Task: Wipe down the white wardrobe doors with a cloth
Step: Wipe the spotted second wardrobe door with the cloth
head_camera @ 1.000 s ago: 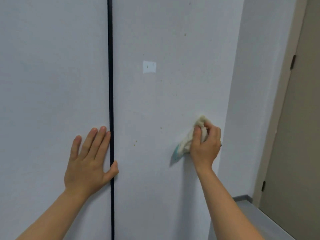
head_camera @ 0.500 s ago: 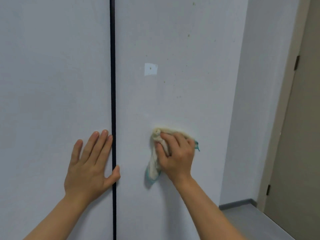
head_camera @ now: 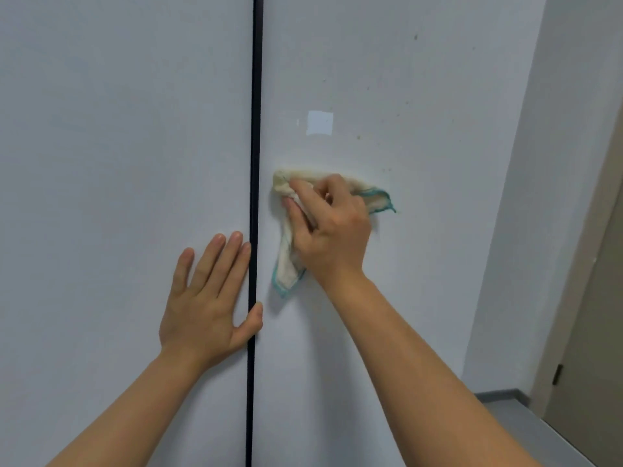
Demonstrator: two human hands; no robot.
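- Left hand (head_camera: pixel 205 298): flat, fingers straight and spread, palm pressed on the left wardrobe door (head_camera: pixel 118 163); thumb tip at the dark gap (head_camera: pixel 254 129) between the doors.
- Right hand (head_camera: pixel 332 227): fingers curled, bunching the cloth (head_camera: pixel 286 267) against the right wardrobe door (head_camera: pixel 404 298), just right of the gap.
- Cloth: cream, teal-edged — one corner hangs below the hand, another juts out right.
- Pale square patch (head_camera: pixel 319 123): above the cloth, right of the gap.
- Brown specks (head_camera: pixel 387 170): scattered on the right door — farther right of the gap.
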